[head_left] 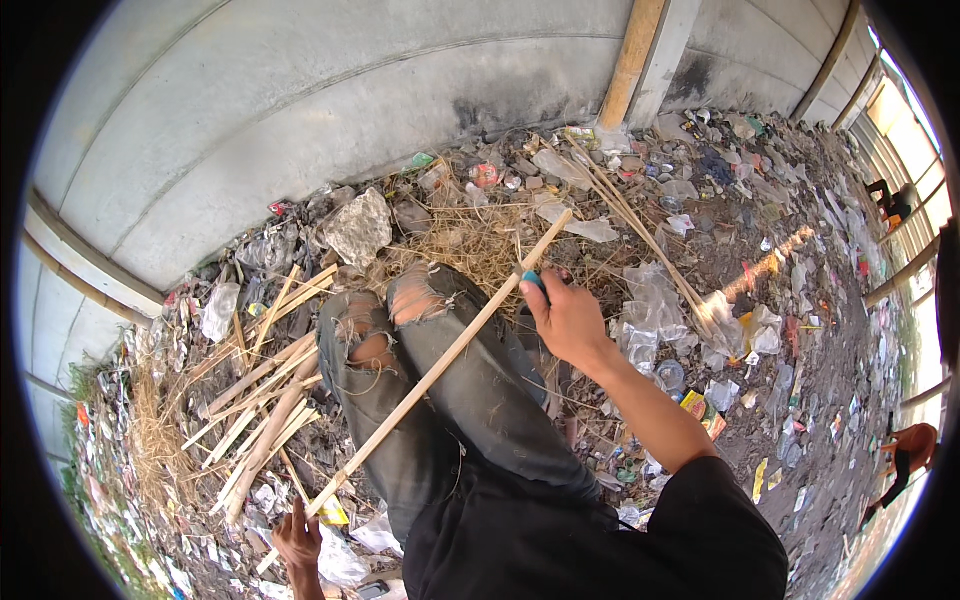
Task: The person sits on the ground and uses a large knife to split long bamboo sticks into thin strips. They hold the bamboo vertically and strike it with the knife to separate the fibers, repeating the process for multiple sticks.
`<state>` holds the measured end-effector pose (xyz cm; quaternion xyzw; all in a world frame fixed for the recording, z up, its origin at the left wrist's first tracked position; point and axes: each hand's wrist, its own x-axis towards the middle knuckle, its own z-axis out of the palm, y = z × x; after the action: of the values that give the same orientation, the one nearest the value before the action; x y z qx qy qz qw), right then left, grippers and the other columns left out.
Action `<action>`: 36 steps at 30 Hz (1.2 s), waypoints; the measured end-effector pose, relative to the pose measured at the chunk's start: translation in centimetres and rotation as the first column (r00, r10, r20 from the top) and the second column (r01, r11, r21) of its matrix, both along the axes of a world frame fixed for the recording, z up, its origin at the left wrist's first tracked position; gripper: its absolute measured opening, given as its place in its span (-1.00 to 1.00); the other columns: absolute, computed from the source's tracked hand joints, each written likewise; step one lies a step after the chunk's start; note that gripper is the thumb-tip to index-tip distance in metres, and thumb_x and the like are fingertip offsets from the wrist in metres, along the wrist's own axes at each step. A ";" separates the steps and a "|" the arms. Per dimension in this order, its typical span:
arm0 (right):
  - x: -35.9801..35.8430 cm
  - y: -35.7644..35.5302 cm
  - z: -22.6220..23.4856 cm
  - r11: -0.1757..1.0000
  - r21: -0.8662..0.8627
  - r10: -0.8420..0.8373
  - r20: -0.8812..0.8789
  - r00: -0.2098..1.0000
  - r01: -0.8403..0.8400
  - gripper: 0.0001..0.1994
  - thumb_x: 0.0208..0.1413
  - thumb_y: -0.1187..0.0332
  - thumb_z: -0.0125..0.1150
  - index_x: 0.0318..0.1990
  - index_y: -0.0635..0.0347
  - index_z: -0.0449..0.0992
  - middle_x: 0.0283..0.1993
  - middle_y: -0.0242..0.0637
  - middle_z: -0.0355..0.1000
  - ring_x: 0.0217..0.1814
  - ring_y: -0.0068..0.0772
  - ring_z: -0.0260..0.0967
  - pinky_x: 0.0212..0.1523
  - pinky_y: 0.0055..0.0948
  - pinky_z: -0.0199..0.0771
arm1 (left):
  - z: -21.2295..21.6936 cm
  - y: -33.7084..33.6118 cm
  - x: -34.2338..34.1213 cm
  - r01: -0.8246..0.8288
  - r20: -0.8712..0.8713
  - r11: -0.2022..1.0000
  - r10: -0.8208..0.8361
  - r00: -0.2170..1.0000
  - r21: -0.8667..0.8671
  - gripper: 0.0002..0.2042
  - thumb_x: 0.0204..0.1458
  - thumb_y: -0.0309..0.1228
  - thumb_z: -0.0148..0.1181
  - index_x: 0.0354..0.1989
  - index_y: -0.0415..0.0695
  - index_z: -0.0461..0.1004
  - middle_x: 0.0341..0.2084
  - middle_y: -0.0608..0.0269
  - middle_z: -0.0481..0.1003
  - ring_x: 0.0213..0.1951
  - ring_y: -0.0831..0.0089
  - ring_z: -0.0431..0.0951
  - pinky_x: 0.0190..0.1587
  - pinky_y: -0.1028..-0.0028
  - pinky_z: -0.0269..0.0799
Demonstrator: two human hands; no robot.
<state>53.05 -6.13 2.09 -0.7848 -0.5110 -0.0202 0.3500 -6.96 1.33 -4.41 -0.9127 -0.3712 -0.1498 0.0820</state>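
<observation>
swivel risk if hold slackens: straight, pale wooden strip (440,365)
left hand (298,541) grasps its seven-o'clock end; right hand (568,318), two o'clock, clenches short teal handle (534,282).

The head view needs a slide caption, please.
Wooden strip across trousers, left hand near one end, right hand gripping blue object.

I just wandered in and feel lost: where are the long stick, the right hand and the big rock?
Long stick (419,390), head view: its shaft, about midway.
Right hand (574,318), head view: the back of the hand.
Big rock (358,228), head view: middle of its pale face.
</observation>
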 end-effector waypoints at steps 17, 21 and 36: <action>-3.0 -1.7 1.2 0.970 -0.040 0.240 -0.025 0.970 -0.241 -0.62 0.33 0.06 0.10 -0.30 0.25 0.39 -0.60 0.00 0.44 -0.55 0.16 0.47 -0.52 0.00 0.43 | -0.2 -0.3 0.3 -0.011 0.017 0.999 0.012 1.000 -0.041 -0.59 0.30 -0.20 0.02 0.12 -0.27 0.52 -0.66 0.17 0.41 -0.73 0.29 0.35 -0.70 0.26 0.20; -3.7 0.0 0.3 0.971 -0.092 0.218 -0.015 0.976 -0.219 -0.60 0.36 0.02 0.03 -0.28 0.24 0.40 -0.60 0.00 0.44 -0.54 0.19 0.46 -0.51 0.02 0.44 | 0.2 0.1 -0.6 -0.034 -0.021 0.996 0.033 0.999 -0.077 -0.56 0.31 -0.20 0.02 0.14 -0.34 0.49 -0.64 0.13 0.46 -0.71 0.26 0.39 -0.67 0.24 0.24; -3.9 -1.3 1.1 0.933 0.075 0.355 -0.055 0.933 -0.351 -0.60 0.34 0.08 0.10 -0.40 0.24 0.34 -0.66 -0.11 0.33 -0.63 0.06 0.37 -0.58 -0.10 0.34 | 0.2 -0.3 -1.4 -0.053 0.005 0.997 0.053 0.999 -0.060 -0.53 0.33 -0.13 -0.02 0.16 -0.28 0.49 -0.64 0.20 0.42 -0.73 0.32 0.34 -0.67 0.28 0.22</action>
<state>49.15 -7.40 3.17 -0.6688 -0.6307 0.0532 0.3900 -8.34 1.01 -4.20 -0.9040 -0.4001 -0.1395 0.0571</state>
